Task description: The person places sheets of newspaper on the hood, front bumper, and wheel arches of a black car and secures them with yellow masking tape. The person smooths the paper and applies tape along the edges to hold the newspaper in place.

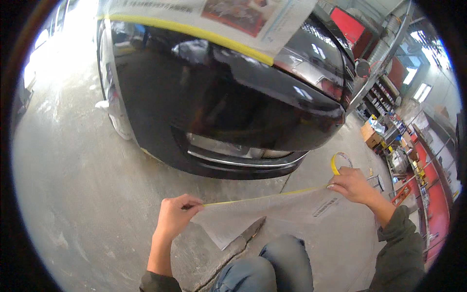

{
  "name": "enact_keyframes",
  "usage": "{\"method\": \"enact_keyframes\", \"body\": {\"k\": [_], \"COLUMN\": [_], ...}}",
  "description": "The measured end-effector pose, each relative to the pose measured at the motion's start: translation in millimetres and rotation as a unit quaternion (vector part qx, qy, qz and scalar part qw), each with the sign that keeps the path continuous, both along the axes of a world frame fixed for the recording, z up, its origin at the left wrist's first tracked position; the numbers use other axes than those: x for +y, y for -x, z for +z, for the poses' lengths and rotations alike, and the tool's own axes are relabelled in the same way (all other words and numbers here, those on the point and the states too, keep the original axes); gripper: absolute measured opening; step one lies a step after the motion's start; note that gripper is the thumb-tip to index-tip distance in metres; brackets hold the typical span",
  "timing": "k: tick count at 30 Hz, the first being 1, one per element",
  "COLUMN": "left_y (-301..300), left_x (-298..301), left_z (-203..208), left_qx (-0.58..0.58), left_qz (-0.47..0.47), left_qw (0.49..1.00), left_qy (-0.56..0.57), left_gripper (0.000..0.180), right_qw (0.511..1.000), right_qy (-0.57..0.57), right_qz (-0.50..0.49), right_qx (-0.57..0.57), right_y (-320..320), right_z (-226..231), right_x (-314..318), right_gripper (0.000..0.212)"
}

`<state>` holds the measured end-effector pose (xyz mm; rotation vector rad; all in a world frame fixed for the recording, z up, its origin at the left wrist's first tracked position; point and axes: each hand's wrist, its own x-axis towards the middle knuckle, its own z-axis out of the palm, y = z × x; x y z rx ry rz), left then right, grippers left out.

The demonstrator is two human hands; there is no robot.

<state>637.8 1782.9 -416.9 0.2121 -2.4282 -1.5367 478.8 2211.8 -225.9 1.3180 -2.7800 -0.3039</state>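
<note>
Between my hands stretches a thin whitish paper sheet [287, 209], its upper edge lined with a narrow yellow strip of tape and its lower left corner hanging down. My left hand [174, 214] is closed in a pinch on the sheet's left upper corner. My right hand [357, 186] grips the right end of that edge, and a roll of yellow masking tape [334, 164] stands up at its fingers. Beyond the sheet is the black bumper of a car [243, 112]. A printed newspaper sheet [180, 17] covers part of the car above, edged with yellow tape [194, 32].
My bent knees [272, 267] are below the sheet. The concrete floor [82, 194] has a crack running near them. On the right stand a cardboard box [370, 135], a red bench or rack [435, 190] with clutter, and shelves [382, 97] holding several items. White covering [119, 112] hangs on the car's left side.
</note>
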Motion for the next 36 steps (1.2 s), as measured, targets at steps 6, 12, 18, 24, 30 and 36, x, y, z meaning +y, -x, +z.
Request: {"method": "enact_keyframes", "body": {"k": [6, 12, 18, 24, 30, 36], "left_y": [31, 71, 75, 80, 89, 95], "left_x": [58, 206, 216, 192, 181, 179], "left_z": [48, 84, 77, 77, 86, 68], "left_qx": [0.067, 0.141, 0.113, 0.095, 0.158, 0.158], "left_qz": [-0.125, -0.251, -0.271, -0.267, -0.203, -0.205], "left_qw": [0.974, 0.953, 0.946, 0.955, 0.966, 0.966], "left_qy": [0.177, 0.096, 0.137, 0.084, -0.009, 0.021], "left_gripper": [0.057, 0.050, 0.018, 0.018, 0.020, 0.021], "right_qw": [0.995, 0.984, 0.987, 0.952, 0.623, 0.581], "right_qy": [-0.018, -0.042, 0.018, 0.275, 0.686, 0.702], "right_qz": [0.076, 0.155, 0.130, -0.058, -0.374, -0.411], "right_qx": [0.058, 0.081, 0.087, 0.122, -0.027, 0.015], "right_y": [-13, -41, -33, -2, 13, -37], "right_z": [4, 10, 11, -10, -95, -165], "right_x": [-3, -29, -18, 39, 133, 168], "right_gripper": [0.014, 0.015, 0.026, 0.039, 0.029, 0.023]}}
